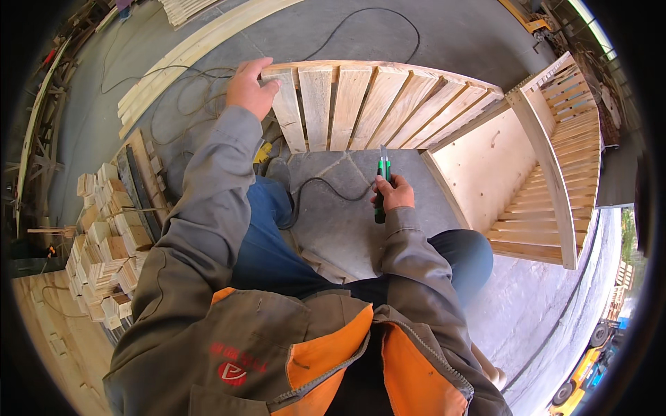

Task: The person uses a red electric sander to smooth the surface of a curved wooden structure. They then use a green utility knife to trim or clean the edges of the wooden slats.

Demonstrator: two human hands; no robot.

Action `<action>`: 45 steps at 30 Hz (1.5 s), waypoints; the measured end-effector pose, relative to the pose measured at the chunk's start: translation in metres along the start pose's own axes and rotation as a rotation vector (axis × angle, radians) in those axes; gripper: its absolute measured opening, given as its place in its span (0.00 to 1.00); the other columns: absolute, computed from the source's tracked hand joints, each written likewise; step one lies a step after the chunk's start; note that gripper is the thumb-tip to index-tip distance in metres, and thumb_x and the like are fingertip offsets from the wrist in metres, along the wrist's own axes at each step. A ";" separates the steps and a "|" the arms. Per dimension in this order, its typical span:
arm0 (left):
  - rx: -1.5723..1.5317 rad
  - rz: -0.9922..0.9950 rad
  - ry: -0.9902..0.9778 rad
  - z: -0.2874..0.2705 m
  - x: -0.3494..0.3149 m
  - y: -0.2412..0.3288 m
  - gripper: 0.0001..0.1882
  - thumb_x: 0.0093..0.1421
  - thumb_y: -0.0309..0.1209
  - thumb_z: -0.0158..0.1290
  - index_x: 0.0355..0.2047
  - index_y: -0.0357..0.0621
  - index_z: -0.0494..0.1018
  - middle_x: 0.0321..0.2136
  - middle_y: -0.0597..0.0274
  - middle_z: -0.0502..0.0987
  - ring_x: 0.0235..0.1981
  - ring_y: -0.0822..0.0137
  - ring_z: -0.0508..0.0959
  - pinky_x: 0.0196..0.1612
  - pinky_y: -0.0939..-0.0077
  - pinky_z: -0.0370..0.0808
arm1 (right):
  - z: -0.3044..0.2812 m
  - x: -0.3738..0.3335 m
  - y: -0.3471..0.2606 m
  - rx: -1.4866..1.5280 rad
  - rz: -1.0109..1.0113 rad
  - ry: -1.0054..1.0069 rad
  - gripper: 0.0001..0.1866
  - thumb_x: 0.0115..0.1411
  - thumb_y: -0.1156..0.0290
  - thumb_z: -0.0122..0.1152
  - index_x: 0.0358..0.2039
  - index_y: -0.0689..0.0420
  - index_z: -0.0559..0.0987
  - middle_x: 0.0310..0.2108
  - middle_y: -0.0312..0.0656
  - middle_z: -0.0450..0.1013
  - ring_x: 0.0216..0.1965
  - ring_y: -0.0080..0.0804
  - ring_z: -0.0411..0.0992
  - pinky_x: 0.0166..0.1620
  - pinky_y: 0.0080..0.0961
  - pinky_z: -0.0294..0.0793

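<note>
My left hand (251, 90) grips the near-left top corner of a slatted wooden crate side (312, 104), thumb and fingers closed over its edge. The slats run downward side by side, with narrow gaps between them. In my right hand (395, 193) is a green and black utility knife (383, 170), held upright with its silvery blade pointing away from me. The blade tip is just below the slats in the view; whether it touches them I cannot tell. To the right the crate continues into a plywood panel (485, 166) and another slatted side (548, 201).
Stacked wood blocks (104, 243) stand at the left. Long pale boards (187, 55) lie on the concrete floor (472, 28) behind. A dark cable (326, 182) loops near my foot, beside a yellow object (262, 152). A yellow vehicle (579, 381) is at the lower right.
</note>
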State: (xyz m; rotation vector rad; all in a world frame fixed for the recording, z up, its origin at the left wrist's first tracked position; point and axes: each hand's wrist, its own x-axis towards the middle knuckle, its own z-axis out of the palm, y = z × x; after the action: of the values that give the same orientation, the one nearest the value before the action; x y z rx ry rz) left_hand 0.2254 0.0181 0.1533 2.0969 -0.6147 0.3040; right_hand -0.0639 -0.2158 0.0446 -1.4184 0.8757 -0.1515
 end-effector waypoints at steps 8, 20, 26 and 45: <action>-0.271 -0.149 -0.079 0.007 -0.022 -0.010 0.33 0.57 0.20 0.61 0.62 0.28 0.63 0.54 0.45 0.76 0.50 0.64 0.79 0.51 0.70 0.78 | -0.002 -0.022 -0.019 -0.022 -0.115 0.042 0.18 0.63 0.69 0.66 0.47 0.70 0.74 0.24 0.41 0.75 0.18 0.29 0.74 0.21 0.27 0.73; -0.392 -0.313 -0.107 -0.018 -0.039 0.011 0.26 0.58 0.23 0.61 0.56 0.27 0.70 0.47 0.47 0.80 0.45 0.64 0.81 0.50 0.72 0.78 | -0.052 -0.026 -0.078 0.084 -0.198 0.033 0.18 0.64 0.69 0.63 0.48 0.69 0.74 0.28 0.42 0.75 0.22 0.29 0.74 0.24 0.26 0.75; -0.370 -0.335 -0.186 -0.031 -0.041 0.026 0.23 0.58 0.24 0.61 0.54 0.29 0.72 0.45 0.49 0.81 0.44 0.65 0.81 0.50 0.72 0.77 | -0.101 -0.019 -0.113 0.006 -0.282 0.116 0.17 0.60 0.73 0.65 0.46 0.70 0.74 0.28 0.43 0.75 0.21 0.28 0.74 0.24 0.25 0.75; -0.396 -0.304 -0.077 -0.008 -0.049 0.000 0.19 0.61 0.24 0.59 0.52 0.33 0.72 0.43 0.58 0.80 0.42 0.72 0.79 0.47 0.76 0.77 | -0.052 0.010 -0.129 -0.169 -0.381 0.125 0.16 0.54 0.71 0.71 0.35 0.65 0.72 0.23 0.42 0.75 0.19 0.27 0.74 0.24 0.27 0.73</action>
State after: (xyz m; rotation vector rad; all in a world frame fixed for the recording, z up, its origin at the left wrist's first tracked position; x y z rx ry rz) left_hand 0.1838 0.0402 0.1368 1.7882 -0.3560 -0.0687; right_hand -0.0369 -0.2884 0.1609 -1.7412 0.7232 -0.4670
